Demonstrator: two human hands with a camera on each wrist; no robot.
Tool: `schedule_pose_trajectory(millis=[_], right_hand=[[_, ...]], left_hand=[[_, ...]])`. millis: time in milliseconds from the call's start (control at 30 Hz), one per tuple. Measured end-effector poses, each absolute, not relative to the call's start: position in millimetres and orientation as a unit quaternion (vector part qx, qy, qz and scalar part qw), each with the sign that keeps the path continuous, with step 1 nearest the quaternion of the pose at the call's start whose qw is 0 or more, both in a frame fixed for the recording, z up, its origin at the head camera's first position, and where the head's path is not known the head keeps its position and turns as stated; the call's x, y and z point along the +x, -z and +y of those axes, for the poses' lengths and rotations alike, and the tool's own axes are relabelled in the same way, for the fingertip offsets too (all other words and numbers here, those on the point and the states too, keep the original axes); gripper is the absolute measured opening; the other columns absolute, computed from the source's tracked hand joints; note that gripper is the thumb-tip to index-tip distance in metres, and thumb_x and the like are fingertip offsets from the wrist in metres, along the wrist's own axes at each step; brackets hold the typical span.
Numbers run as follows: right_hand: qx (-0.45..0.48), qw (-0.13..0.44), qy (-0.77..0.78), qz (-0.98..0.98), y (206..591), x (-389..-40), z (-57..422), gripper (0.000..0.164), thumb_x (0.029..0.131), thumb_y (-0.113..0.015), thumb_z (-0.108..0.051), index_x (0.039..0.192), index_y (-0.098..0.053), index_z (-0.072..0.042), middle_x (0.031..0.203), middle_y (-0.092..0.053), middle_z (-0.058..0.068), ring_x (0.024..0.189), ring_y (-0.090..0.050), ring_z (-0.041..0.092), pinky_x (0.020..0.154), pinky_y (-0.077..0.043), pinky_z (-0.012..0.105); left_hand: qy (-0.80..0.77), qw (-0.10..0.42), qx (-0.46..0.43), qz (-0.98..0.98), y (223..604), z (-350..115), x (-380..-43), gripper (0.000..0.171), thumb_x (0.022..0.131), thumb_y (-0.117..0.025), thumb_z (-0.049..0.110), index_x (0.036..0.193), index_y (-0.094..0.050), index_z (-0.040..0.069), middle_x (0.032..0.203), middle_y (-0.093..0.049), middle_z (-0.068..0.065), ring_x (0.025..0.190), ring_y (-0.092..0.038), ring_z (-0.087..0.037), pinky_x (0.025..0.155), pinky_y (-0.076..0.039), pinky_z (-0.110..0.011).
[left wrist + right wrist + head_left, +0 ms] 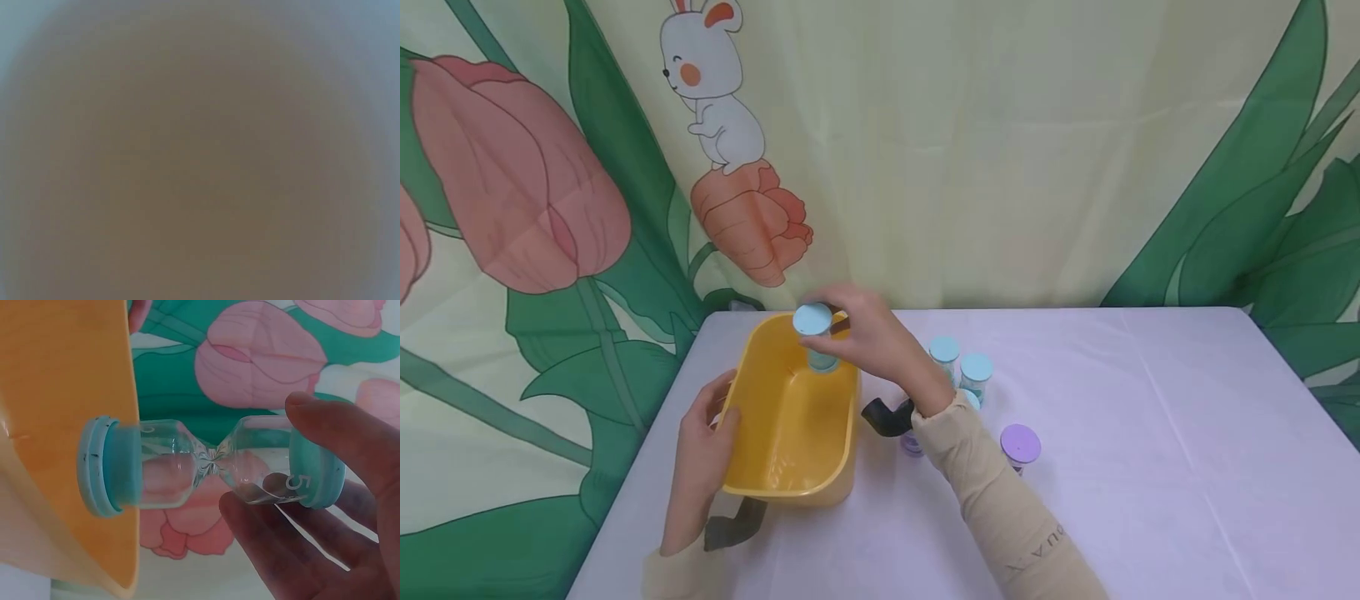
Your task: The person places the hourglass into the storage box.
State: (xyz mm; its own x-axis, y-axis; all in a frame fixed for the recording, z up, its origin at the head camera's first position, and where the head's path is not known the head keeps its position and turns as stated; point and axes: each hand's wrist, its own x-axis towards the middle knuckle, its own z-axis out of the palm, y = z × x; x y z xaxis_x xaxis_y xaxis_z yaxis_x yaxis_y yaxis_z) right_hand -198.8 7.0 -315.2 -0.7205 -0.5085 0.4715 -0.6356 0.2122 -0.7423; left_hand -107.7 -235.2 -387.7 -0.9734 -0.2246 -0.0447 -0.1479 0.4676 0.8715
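Note:
My right hand (880, 333) pinches a sand timer (823, 362) with light blue caps over the far end of a yellow plastic tub (790, 421). In the right wrist view, the thumb and fingers hold the timer (169, 465) near one cap. Its clear glass bears a "5", and the other cap overlaps the tub's rim (133, 487). At the tub's left side, my left hand (703, 442) grips the rim, thumb along the edge; the tub leans toward me. Only a brown blur shows in the left wrist view.
Right of the tub stand more blue-capped timers (977, 367), partly behind my right wrist. A purple-capped timer (1020, 444) stands nearer, and another purple one (912, 443) is mostly hidden by the black wrist camera (887, 417). A printed curtain (985, 167) hangs behind the white-covered table (1150, 467).

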Motion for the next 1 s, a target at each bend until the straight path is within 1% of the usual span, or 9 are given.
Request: schedule_pose_trajectory(millis=[267, 400, 533, 767, 900, 1000], right_hand=[[0.365, 0.053, -0.495, -0.787, 318.5, -203.9, -4.3, 0.036, 0.082, -0.08, -0.013, 0.114, -0.067, -0.001, 0.108, -0.068, 0.007, 0.099, -0.063, 0.017, 0.089, -0.056, 0.033], [0.358, 0.037, -0.502, -0.786, 321.0, -207.6, -10.2, 0.033, 0.082, -0.08, -0.013, 0.11, -0.067, -0.003, 0.103, -0.068, 0.005, 0.097, -0.065, 0.018, 0.085, -0.057, 0.03], [0.351, 0.022, -0.507, -0.787, 324.0, -211.1, -16.8, 0.029, 0.081, -0.081, -0.013, 0.106, -0.067, -0.005, 0.099, -0.067, 0.004, 0.095, -0.065, 0.018, 0.079, -0.057, 0.023], [0.326, 0.017, -0.481, -0.813, 326.7, -213.7, -23.6, 0.029, 0.082, -0.081, -0.015, 0.106, -0.068, -0.006, 0.098, -0.067, 0.003, 0.095, -0.064, 0.017, 0.079, -0.054, 0.021], [0.314, 0.004, -0.473, -0.823, 328.9, -215.9, -26.7, 0.029, 0.082, -0.08, -0.015, 0.107, -0.068, -0.005, 0.098, -0.067, 0.003, 0.095, -0.064, 0.019, 0.081, -0.051, 0.02], [0.31, -0.005, -0.464, -0.83, 330.0, -218.7, -31.0, 0.029, 0.083, -0.079, -0.016, 0.108, -0.068, -0.005, 0.097, -0.067, 0.002, 0.092, -0.062, 0.019, 0.08, -0.049, 0.02]], left_hand=[[0.502, 0.039, 0.11, -0.857, 386.0, -236.3, -105.6, 0.051, 0.103, -0.042, 0.019, 0.153, -0.036, 0.02, 0.148, -0.048, -0.009, 0.117, -0.057, -0.026, 0.083, -0.05, -0.017], [0.5, 0.042, 0.11, -0.858, 385.1, -236.8, -104.5, 0.051, 0.103, -0.042, 0.021, 0.153, -0.036, 0.02, 0.149, -0.047, -0.008, 0.118, -0.056, -0.025, 0.086, -0.051, -0.02], [0.495, 0.044, 0.117, -0.86, 384.8, -236.9, -103.0, 0.051, 0.104, -0.041, 0.024, 0.154, -0.035, 0.022, 0.149, -0.047, -0.006, 0.118, -0.056, -0.025, 0.092, -0.052, -0.029], [0.501, 0.045, 0.106, -0.858, 387.1, -234.6, -104.7, 0.049, 0.104, -0.04, 0.022, 0.153, -0.035, 0.02, 0.149, -0.046, -0.007, 0.122, -0.054, -0.027, 0.101, -0.049, -0.046], [0.505, 0.041, 0.102, -0.856, 388.3, -233.2, -106.5, 0.049, 0.105, -0.039, 0.019, 0.153, -0.035, 0.019, 0.149, -0.046, -0.009, 0.125, -0.052, -0.029, 0.102, -0.047, -0.049], [0.502, 0.041, 0.104, -0.857, 387.9, -233.4, -106.9, 0.048, 0.104, -0.039, 0.017, 0.153, -0.036, 0.018, 0.149, -0.046, -0.009, 0.125, -0.052, -0.029, 0.102, -0.047, -0.05]])
